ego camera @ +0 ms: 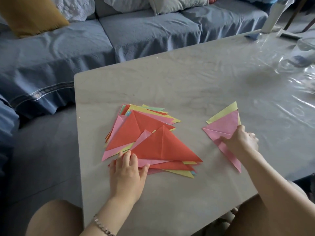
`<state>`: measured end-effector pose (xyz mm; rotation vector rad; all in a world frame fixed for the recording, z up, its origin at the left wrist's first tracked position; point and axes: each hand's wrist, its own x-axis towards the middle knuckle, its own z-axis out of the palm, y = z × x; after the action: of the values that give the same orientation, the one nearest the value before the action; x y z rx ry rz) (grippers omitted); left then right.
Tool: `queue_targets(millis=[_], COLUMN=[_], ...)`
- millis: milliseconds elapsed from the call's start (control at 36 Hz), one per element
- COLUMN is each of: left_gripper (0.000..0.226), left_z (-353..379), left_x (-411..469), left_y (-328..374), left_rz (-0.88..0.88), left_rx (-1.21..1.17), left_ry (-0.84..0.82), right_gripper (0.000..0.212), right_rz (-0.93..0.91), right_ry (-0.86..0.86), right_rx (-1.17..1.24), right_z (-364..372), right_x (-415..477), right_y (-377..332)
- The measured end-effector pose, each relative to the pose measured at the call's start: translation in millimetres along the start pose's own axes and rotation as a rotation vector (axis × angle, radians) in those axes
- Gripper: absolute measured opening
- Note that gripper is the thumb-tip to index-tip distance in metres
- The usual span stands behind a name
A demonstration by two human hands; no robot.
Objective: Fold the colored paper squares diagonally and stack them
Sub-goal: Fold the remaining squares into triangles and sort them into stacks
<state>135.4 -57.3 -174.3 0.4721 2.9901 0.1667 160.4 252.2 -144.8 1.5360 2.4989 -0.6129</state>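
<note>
A loose pile of folded paper triangles (148, 133) in red, pink, yellow and green lies at the table's middle left, with a red triangle (163, 147) on top. My left hand (127, 174) rests on the pile's near edge, fingers on the sheets and thumb at the lower edge. To the right lies a pink folded triangle (223, 126) over a yellow one (225, 110). My right hand (242, 142) sits on the pink triangle's lower part, fingers bent and fingertips on the paper; whether it pinches the sheet is unclear.
The beige table (170, 82) carries a clear plastic cover that is crumpled at the far right (289, 68). A white bottle (274, 16) stands at the far right corner. A blue sofa (85, 40) with cushions runs behind and to the left.
</note>
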Motion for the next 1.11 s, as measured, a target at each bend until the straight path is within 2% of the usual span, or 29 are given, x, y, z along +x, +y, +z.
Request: queue_targets(millis=[83,139,250,389,472,583,639,694,806,889,944,1000,1111], left_gripper=[0.057,0.057,0.058,0.055,0.053,0.045,0.042,0.038,0.044,0.047,0.058,0.064,0.049], left_z=[3.3,3.9,4.2,-1.2,-10.8,-33.5,-39.0,-38.4,-18.7,3.0,12.3,17.7,20.1], left_x=[0.3,0.0,0.8,-0.4,-5.6,-13.3,-16.1,-17.1,-14.5,-12.0,-10.4,-11.0,-9.7], left_y=[-2.4,-2.7,-2.9,1.4,6.2,11.9,10.9,6.4,-3.6,-7.6,-10.5,-11.3,-8.0], left_rz=[0.008,0.014,0.022,0.036,0.072,0.072,0.084,0.117,0.163,0.228,0.211,0.182,0.212], left_rx=[0.004,-0.004,0.012,-0.084,-0.272,-0.667,-0.739,-0.71,-0.52,-0.309,-0.176,-0.104,-0.103], left_ry=[0.029,0.038,0.036,0.073,0.198,0.46,0.537,0.555,0.387,0.194,0.078,0.041,0.121], right_gripper=[0.068,0.062,0.049,0.072,0.055,0.033,0.021,0.007,0.015,0.014,0.03,0.031,0.034], right_rz=[0.079,0.075,-0.103,-0.294,-0.405,-0.396,-0.411,-0.444,-0.42,-0.497,-0.607,-0.686,-0.93], right_ry=[-0.059,-0.053,0.013,0.001,-0.053,-0.167,-0.231,-0.275,-0.459,-0.501,-0.454,-0.321,0.0], right_rx=[0.11,0.204,0.448,0.856,0.996,0.998,0.974,0.918,0.839,0.704,0.544,0.405,0.176], right_z=[-1.8,-4.9,-9.8,-10.0,5.5,45.5,66.8,80.4,92.7,85.0,71.8,63.3,67.5], right_x=[8.9,11.4,1.7,-43.9,-78.1,-123.5,-140.3,-154.0,-173.6,-175.4,-171.3,-162.5,-141.8], right_y=[0.7,6.5,13.7,-7.0,-26.6,-53.9,-65.2,-74.2,-82.6,-77.7,-70.2,-60.2,-48.9])
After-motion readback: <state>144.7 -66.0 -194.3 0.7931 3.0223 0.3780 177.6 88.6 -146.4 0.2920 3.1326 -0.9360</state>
